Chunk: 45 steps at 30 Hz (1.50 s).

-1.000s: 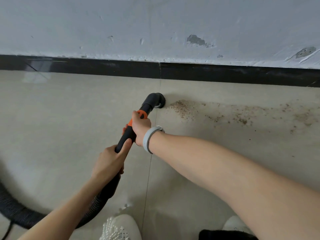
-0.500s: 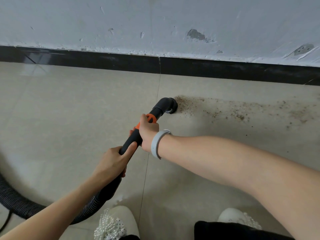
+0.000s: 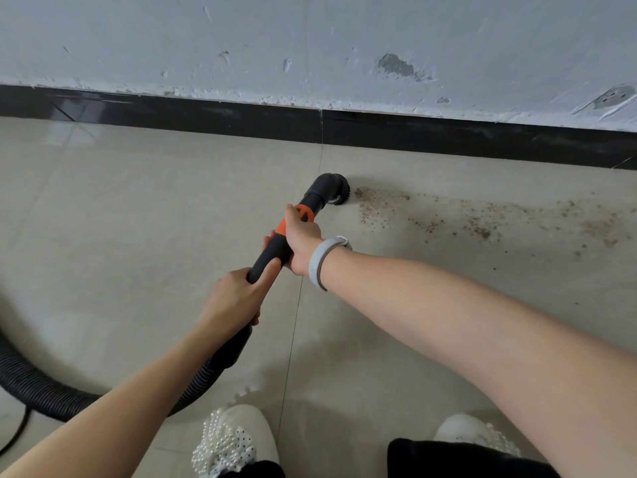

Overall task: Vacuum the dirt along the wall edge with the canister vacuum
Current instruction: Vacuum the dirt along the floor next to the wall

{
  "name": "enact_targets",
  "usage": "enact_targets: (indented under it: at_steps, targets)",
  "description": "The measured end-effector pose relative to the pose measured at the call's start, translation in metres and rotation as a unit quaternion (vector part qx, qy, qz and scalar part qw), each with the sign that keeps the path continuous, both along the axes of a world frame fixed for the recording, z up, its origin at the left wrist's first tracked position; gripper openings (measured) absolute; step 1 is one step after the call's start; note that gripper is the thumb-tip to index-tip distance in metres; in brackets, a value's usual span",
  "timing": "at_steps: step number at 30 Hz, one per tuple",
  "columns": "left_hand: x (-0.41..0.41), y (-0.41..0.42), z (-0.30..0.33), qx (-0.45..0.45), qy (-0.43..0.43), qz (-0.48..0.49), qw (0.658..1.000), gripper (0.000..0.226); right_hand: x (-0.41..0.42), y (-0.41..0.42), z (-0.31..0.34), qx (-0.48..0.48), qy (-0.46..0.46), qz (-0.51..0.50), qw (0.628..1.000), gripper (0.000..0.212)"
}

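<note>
A black vacuum wand point(image 3: 272, 251) with an orange collar ends in a round black brush nozzle point(image 3: 336, 189) resting on the beige tiled floor. My right hand point(image 3: 303, 241), with a grey wristband, grips the wand just below the orange collar. My left hand point(image 3: 238, 296) grips the wand lower down, where it joins the ribbed black hose point(image 3: 41, 391). Brown dirt point(image 3: 458, 219) lies scattered in a band on the floor to the right of the nozzle, which touches the band's left end. The canister is out of view.
A black skirting strip point(image 3: 206, 113) runs along the foot of a chipped white wall point(image 3: 310, 46), a short way beyond the nozzle. The hose curves off to the lower left beside a thin black cable point(image 3: 17, 432). My two white beaded shoes point(image 3: 234, 439) stand at the bottom edge.
Both hands have pushed the wand to the right, so the nozzle has travelled further into the left end of the dirt band. The patch of dirt nearest the nozzle has shrunk.
</note>
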<state>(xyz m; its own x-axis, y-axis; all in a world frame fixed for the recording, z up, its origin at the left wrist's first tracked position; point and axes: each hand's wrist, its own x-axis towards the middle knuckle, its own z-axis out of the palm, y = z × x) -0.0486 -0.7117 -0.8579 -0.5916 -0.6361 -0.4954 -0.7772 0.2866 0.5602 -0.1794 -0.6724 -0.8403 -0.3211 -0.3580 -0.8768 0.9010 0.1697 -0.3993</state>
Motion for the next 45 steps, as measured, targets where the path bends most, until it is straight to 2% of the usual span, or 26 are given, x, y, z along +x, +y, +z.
enact_targets:
  at_steps: [6,10,13,17,21,24,27,29,32,35,40,45]
  targets:
    - [0.058,-0.007,-0.007,-0.007,-0.022,0.012,1.0,0.052,0.052,-0.003,-0.007,-0.009,-0.019,0.002,1.0,0.029]
    - [0.099,-0.017,-0.005,-0.02,-0.069,-0.026,0.997,0.045,0.093,0.002,-0.019,0.03,-0.005,0.073,0.997,0.05]
    - [0.117,-0.022,-0.001,-0.053,-0.099,-0.078,0.991,0.046,0.11,0.017,-0.026,0.042,-0.006,0.115,0.992,0.051]
    - [0.107,-0.03,0.005,-0.122,-0.128,-0.121,0.977,0.043,0.09,0.025,-0.023,0.018,-0.019,0.064,0.998,0.044]
    - [0.075,-0.027,0.004,-0.136,-0.113,-0.133,0.975,0.049,0.061,0.019,-0.018,0.045,0.021,0.028,0.998,0.049]
    - [0.055,-0.017,0.001,-0.113,-0.112,-0.147,0.976,0.05,0.052,0.024,-0.023,0.1,0.052,-0.003,0.994,0.043]
    - [0.045,-0.011,-0.002,-0.09,-0.115,-0.177,0.973,0.046,0.045,0.039,-0.031,0.156,0.078,0.038,0.984,0.039]
    - [0.039,-0.009,-0.005,-0.083,-0.11,-0.175,0.975,0.047,0.036,0.041,-0.031,0.162,0.084,0.044,0.982,0.044]
    - [0.029,-0.01,-0.009,-0.062,-0.09,-0.134,0.985,0.05,0.021,0.029,-0.027,0.139,0.07,0.038,0.987,0.057]
    - [0.019,-0.017,-0.011,0.005,-0.058,-0.085,0.995,0.054,0.01,0.015,-0.024,0.093,0.036,-0.003,0.995,0.068]
    - [-0.002,-0.021,-0.012,0.049,-0.03,-0.037,0.998,0.055,-0.014,-0.001,-0.021,-0.006,-0.008,-0.043,0.999,0.057]
    - [-0.024,-0.013,-0.012,0.072,-0.003,-0.018,0.997,0.053,-0.034,-0.004,-0.023,0.016,0.042,-0.015,0.999,0.053]
